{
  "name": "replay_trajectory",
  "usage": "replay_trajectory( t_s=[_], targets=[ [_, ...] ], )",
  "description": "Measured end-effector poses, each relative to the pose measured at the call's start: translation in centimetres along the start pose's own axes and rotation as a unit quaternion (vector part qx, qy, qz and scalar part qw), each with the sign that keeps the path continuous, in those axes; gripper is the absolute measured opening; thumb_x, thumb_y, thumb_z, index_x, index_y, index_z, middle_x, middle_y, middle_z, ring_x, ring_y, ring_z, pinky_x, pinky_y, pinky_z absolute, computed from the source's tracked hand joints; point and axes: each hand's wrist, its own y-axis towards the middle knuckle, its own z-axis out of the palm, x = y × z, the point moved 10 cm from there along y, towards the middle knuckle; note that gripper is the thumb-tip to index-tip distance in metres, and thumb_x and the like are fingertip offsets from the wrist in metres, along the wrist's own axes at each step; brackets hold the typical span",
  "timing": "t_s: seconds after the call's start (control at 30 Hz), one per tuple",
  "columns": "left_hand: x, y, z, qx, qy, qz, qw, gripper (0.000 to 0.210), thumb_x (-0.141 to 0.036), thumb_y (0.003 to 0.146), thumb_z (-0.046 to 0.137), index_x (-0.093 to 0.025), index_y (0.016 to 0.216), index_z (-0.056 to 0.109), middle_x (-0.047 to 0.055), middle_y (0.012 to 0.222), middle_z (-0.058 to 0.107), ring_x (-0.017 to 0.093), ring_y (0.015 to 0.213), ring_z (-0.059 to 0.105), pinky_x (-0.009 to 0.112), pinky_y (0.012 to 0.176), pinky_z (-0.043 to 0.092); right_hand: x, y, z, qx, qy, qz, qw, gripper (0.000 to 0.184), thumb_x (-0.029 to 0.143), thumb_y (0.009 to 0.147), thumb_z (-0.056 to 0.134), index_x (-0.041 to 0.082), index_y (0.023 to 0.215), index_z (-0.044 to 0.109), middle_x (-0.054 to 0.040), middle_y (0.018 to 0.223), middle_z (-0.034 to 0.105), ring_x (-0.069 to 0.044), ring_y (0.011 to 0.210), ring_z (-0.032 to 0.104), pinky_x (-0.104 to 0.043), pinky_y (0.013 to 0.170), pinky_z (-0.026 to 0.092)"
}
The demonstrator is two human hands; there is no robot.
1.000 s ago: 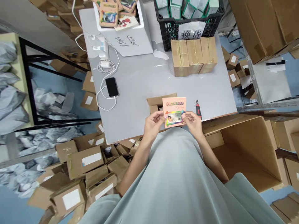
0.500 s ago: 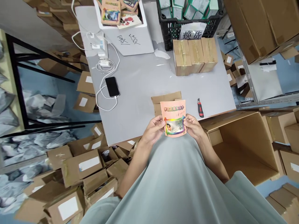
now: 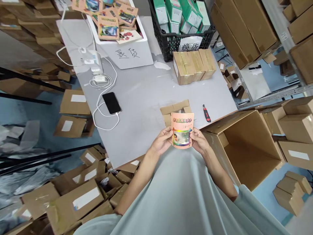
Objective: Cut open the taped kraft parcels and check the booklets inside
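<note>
A pink book [image 3: 182, 131] with a rainbow-framed picture on its cover is held up over the table's front edge. My left hand [image 3: 162, 140] grips its left side, thumb on the cover. On the opposite side my right hand [image 3: 200, 140] pinches the right edge. Just behind the book lies an opened cardboard box [image 3: 168, 110], partly hidden by it. To the right of the book a red and black utility knife [image 3: 206, 113] rests on the grey table [image 3: 139, 107].
A phone [image 3: 111, 103] on a white cable lies at left. A white foam box [image 3: 132, 54] of books, a black crate [image 3: 161, 42] of green boxes and small taped cartons [image 3: 194, 67] stand at the back. A large open carton [image 3: 249, 150] is by the table's right front.
The view has turned and shifted, so the table and its things appear moved in the frame. Both hands still hold the book, which is slightly more upright.
</note>
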Motion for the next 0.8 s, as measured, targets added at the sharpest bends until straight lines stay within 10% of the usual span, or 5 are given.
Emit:
replay_trajectory(
  t_s=[0.23, 0.37, 0.6, 0.8],
  targets=[
    [-1.8, 1.1, -2.5, -0.174, 0.166, 0.12, 0.963, 0.063, -0.053, 0.071, 0.103, -0.021, 0.119, 0.078, 0.013, 0.129, 0.082, 0.027, 0.12, 0.078, 0.039, 0.105, 0.063, 4.5, -0.2, -4.3, -0.15, -0.173, -0.119, 0.966, 0.049, 0.065, 0.074, 0.097, 0.023, 0.089, 0.076, -0.0024, 0.084, 0.081, -0.02, 0.075, 0.076, -0.031, 0.072, 0.064],
    [-1.0, 1.4, 0.1, -0.177, 0.226, 0.162, 0.944, 0.061, -0.059, 0.079, 0.096, -0.024, 0.125, 0.075, 0.014, 0.148, 0.074, 0.03, 0.145, 0.067, 0.046, 0.121, 0.056, 6.1, -0.3, -3.9, -0.164, -0.322, -0.202, 0.91, 0.034, 0.058, 0.096, 0.079, 0.024, 0.098, 0.079, -0.0083, 0.107, 0.087, -0.025, 0.095, 0.084, -0.036, 0.081, 0.069],
    [0.3, 2.1, 3.3, -0.186, 0.218, 0.189, 0.939, 0.046, -0.062, 0.088, 0.087, -0.021, 0.101, 0.072, 0.005, 0.095, 0.081, 0.019, 0.083, 0.078, 0.032, 0.084, 0.066, 5.9, -2.6, 0.1, -0.096, -0.547, -0.336, 0.76, 0.023, 0.036, 0.107, 0.066, 0.027, 0.119, 0.084, -0.0099, 0.145, 0.079, -0.028, 0.129, 0.08, -0.04, 0.108, 0.067],
    [-1.2, 2.9, 2.5, -0.193, 0.242, 0.17, 0.935, 0.048, -0.065, 0.084, 0.086, -0.02, 0.088, 0.072, 0.001, 0.079, 0.075, 0.016, 0.069, 0.071, 0.031, 0.073, 0.064, 8.9, -2.4, -4.5, -0.15, -0.451, -0.307, 0.824, 0.032, 0.044, 0.104, 0.073, 0.027, 0.129, 0.082, -0.012, 0.148, 0.077, -0.03, 0.136, 0.075, -0.047, 0.115, 0.064]
  ],
)
